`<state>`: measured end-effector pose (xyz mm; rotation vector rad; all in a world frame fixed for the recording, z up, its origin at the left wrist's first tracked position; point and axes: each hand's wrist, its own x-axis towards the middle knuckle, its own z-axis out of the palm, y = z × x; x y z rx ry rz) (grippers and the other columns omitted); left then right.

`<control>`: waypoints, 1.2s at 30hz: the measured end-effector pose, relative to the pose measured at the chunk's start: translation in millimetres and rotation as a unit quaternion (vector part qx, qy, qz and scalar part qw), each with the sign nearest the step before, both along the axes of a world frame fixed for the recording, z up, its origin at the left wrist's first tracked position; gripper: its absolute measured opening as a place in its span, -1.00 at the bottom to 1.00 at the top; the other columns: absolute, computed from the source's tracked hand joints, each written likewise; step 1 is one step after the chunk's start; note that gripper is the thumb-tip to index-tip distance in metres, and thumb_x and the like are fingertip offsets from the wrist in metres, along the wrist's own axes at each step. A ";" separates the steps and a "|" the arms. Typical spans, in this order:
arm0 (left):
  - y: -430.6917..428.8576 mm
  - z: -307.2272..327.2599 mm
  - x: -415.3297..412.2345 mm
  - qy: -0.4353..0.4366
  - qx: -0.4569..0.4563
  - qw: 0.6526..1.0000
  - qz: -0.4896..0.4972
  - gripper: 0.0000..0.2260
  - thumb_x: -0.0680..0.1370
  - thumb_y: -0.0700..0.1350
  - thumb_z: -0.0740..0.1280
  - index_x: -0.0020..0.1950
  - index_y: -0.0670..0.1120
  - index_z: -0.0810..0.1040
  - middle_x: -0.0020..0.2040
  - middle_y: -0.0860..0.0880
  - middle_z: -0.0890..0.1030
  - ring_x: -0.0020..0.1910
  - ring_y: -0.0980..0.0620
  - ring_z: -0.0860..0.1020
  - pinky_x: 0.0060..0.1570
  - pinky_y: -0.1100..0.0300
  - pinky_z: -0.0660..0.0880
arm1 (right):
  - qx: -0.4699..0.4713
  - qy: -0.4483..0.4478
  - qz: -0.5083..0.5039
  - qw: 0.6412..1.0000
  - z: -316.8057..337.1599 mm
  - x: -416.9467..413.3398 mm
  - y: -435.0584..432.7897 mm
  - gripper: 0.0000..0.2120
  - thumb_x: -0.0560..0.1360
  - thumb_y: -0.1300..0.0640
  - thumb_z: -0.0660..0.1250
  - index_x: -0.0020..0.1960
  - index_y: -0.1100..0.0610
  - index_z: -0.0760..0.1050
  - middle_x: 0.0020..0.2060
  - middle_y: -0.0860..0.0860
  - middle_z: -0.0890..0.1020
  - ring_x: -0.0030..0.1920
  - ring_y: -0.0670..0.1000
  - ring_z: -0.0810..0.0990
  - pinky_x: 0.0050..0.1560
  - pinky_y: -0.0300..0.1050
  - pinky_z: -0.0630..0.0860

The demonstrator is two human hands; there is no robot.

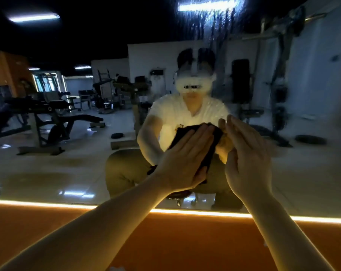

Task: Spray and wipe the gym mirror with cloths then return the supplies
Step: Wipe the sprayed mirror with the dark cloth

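The limp, light black fabric cloth [212,151] suits flat-palm pressure against the large gym wall mirror [68,173]; the left hand [183,163] presses it with straight fingers, the right hand [248,159] open beside it, apparently empty.

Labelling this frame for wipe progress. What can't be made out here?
- Head view: the left hand covers most of the dark cloth, so the cloth's full shape is hidden.
- Head view: the right hand blocks whatever lies between it and the mirror. A second cloth cannot be confirmed.
- Spray bottle: nowhere in the head view.
- Wet streaks near the top: dim light and blur hide how far they spread.
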<state>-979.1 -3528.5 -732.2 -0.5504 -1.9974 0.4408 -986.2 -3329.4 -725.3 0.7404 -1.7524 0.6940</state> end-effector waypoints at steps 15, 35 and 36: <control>-119.8 57.7 30.4 0.131 0.204 0.968 0.063 -0.28 0.63 0.13 0.13 0.63 -0.31 0.06 0.64 -0.42 0.01 0.65 -0.39 -0.02 0.59 -0.35 -0.02 | 0.057 0.016 -0.025 0.998 8.5 -5.1 -19.4 -0.50 0.62 0.16 0.11 0.54 0.23 0.37 0.59 0.12 0.32 0.61 0.12 0.25 0.45 0.35 0.35; -110.9 115.3 28.9 0.075 0.042 0.993 0.084 -0.28 0.68 0.20 0.05 0.68 -0.20 -0.06 0.68 -0.27 -0.06 0.68 -0.20 -0.14 0.65 -0.13 -0.15 | -0.026 0.017 -0.003 1.000 59.5 3.4 -23.1 -0.59 0.63 0.14 0.17 0.42 0.21 0.51 0.41 0.12 0.52 0.38 0.12 0.50 0.36 0.20 0.47; -130.4 119.6 36.2 0.073 0.047 0.992 0.091 -0.29 0.69 0.20 0.02 0.68 -0.19 -0.08 0.68 -0.28 -0.05 0.68 -0.22 -0.13 0.65 -0.18 -0.10 | -0.014 0.029 -0.015 0.999 70.2 0.9 -23.7 -0.59 0.62 0.15 0.19 0.42 0.22 0.50 0.43 0.14 0.50 0.40 0.14 0.48 0.37 0.23 0.46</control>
